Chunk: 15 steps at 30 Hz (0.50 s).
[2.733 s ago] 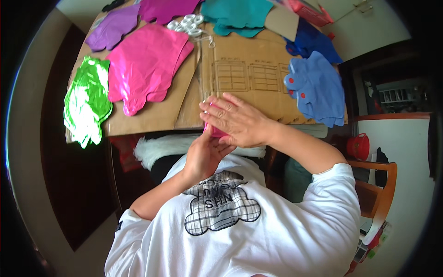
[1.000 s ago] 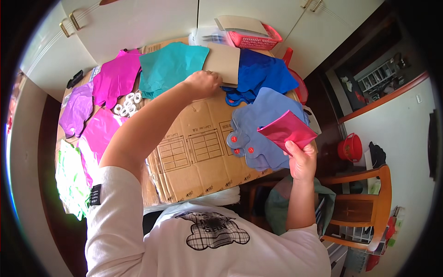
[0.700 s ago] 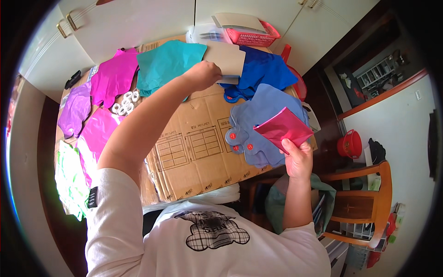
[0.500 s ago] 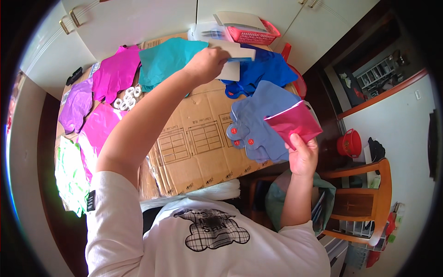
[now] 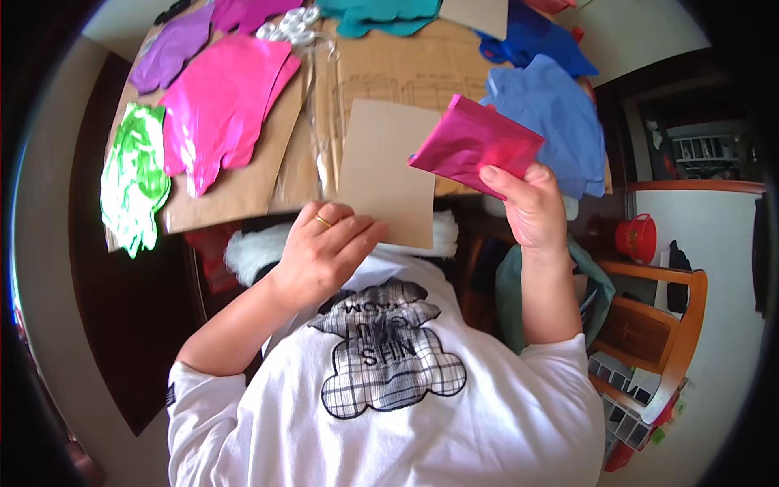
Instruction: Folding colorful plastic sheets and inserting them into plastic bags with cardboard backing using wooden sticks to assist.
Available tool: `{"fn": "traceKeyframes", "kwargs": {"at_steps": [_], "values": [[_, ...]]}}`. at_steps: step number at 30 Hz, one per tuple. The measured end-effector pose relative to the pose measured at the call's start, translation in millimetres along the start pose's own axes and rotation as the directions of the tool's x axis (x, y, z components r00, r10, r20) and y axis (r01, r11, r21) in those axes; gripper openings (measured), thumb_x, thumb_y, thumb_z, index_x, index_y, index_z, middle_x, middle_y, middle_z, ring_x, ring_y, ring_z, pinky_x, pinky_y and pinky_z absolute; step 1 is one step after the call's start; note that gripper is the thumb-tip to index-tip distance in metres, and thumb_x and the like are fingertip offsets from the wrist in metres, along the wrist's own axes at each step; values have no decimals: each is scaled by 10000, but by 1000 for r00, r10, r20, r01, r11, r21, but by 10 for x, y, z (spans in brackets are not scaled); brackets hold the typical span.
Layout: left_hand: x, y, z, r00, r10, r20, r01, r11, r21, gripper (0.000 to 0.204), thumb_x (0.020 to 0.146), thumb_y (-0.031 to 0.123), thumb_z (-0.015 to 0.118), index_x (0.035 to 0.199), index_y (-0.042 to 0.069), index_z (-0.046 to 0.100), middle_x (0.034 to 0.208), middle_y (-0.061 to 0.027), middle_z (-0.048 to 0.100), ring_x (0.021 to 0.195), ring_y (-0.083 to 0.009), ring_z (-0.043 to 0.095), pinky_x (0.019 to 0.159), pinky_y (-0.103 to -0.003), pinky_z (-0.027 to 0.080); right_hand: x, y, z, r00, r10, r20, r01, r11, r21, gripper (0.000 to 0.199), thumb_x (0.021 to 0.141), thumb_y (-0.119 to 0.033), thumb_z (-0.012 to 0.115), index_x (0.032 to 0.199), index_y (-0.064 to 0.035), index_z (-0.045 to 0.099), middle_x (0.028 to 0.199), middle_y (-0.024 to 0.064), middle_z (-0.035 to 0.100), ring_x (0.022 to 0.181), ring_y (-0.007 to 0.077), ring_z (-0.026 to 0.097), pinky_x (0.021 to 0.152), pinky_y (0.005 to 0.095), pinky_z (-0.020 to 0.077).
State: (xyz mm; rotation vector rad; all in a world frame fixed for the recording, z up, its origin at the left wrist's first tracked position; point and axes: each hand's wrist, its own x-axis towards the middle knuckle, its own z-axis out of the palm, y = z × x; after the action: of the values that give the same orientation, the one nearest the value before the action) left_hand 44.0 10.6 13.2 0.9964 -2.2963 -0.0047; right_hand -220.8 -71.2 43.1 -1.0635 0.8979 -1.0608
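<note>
My left hand (image 5: 324, 252) is closed on the lower left edge of a plain beige card (image 5: 389, 162), held upright before my chest at the table's near edge. In my right hand (image 5: 534, 203) is a folded, shiny magenta packet (image 5: 479, 144), pinched between thumb and fingers. The packet's left corner overlaps the card's right edge in view; whether they touch I cannot tell. Behind the packet, a pile of flat grey-blue pieces (image 5: 552, 122) lies on the right of the table.
Cardboard (image 5: 406, 61) covers the table. Around it lie flat shiny pieces: pink (image 5: 227, 101), green (image 5: 134, 174), purple (image 5: 174, 49), teal (image 5: 377, 16) and dark blue (image 5: 540, 45). White rolls (image 5: 288, 26) sit between them. A wooden chair (image 5: 649, 316) and a red bucket (image 5: 635, 238) stand at right.
My left hand has come back from the table's far side to my chest, now with the beige card. My right hand still holds the packet, slightly nearer the middle. The view has tilted down.
</note>
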Motion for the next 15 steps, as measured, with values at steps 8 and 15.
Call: {"fn": "traceKeyframes", "kwargs": {"at_steps": [8,15], "values": [[-942,155,462,760,-646,-76,531,684,-500,549,652,91,835,1121,54,553,1121,-86,588,993,-217,556,844,-336,413,-251,281,346,993,100,65,-97,994,-47,120,843,-84,724,953,-35,718,900,9,705,808,64,623,779,236,489],[-483,44,617,698,-459,549,398,-389,-831,404,871,48,696,1247,40,549,1150,-37,626,1086,-115,558,976,-296,439,-293,442,467,986,160,45,-152,978,-143,120,840,-92,727,941,-28,725,879,9,707,776,62,615,757,235,490]]}}
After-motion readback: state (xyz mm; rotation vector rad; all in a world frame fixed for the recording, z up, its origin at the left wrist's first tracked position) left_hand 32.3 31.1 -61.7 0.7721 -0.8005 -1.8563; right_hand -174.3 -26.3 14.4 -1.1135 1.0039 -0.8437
